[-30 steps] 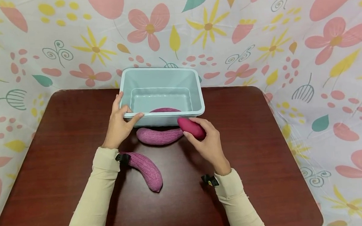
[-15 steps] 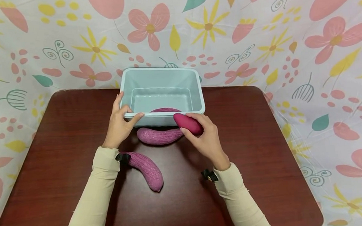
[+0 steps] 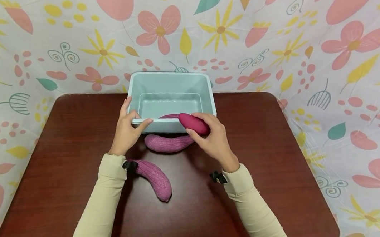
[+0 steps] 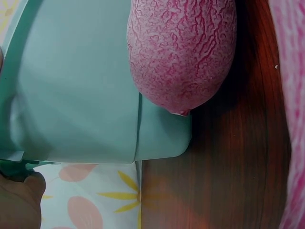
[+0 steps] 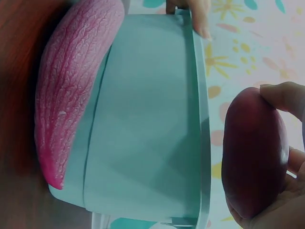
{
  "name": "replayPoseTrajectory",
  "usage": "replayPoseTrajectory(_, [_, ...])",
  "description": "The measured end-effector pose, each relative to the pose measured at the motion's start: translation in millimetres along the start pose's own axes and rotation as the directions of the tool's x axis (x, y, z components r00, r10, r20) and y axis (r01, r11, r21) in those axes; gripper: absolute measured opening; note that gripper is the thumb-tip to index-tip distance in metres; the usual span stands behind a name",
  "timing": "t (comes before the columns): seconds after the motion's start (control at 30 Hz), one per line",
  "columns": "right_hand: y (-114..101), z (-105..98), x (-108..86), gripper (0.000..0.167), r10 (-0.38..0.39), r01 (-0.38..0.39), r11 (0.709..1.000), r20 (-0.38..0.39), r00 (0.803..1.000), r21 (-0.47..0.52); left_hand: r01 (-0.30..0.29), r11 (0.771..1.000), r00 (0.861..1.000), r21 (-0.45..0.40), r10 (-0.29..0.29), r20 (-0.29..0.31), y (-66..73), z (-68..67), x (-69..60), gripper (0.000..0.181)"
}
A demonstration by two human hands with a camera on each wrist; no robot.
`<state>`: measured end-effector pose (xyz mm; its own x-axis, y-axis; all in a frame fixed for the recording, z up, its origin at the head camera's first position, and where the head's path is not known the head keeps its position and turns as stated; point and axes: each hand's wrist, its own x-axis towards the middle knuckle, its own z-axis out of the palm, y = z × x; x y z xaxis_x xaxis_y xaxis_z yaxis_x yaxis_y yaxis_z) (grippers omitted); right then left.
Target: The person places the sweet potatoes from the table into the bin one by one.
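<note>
A pale blue-green plastic bin stands at the back of the table. My left hand grips its near left corner, thumb over the front rim and fingers along the left side. With fingers and thumb my right hand holds a smooth magenta oval fruit, its exact kind unclear, level with the bin's right front rim. The right wrist view shows the oval fruit apart from the bin wall. Inside the bin lies a purple wrinkled vegetable, mostly hidden by the front rim.
A curved purple wrinkled vegetable lies along the bin's front. Nearer, another one rests by the left wrist, partly covered by the black wrist camera. Flower-patterned cloth hangs directly behind the brown table.
My right hand has moved up and left with the magenta oval fruit, from in front of the bin to its front rim. The left hand keeps its grip on the corner.
</note>
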<state>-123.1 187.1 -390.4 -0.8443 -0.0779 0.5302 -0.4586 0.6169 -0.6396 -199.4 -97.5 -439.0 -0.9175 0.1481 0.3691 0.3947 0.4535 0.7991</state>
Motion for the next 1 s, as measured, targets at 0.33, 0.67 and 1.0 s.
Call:
replayPoseTrajectory(0.33, [-0.3, 0.5, 12.2, 0.042, -0.003, 0.003, 1.000, 0.021, 1.000, 0.000, -0.007, 1.000, 1.000, 0.005, 0.007, 0.002, 0.9, -0.2, -0.3, 0.041])
replayPoseTrajectory(0.67, [7.3, 7.8, 23.4, 0.042, -0.022, 0.022, 1.000, 0.003, 1.000, 0.007, -0.001, 1.000, 1.000, 0.009, 0.001, 0.006, 0.2, 0.6, -0.5, 0.042])
replayPoseTrajectory(1.0, [13.0, 10.3, 35.0, 0.042, -0.028, 0.028, 0.999, -0.008, 1.000, 0.021, -0.003, 1.000, 1.000, 0.009, 0.003, 0.006, 1.6, -0.3, -0.2, 0.042])
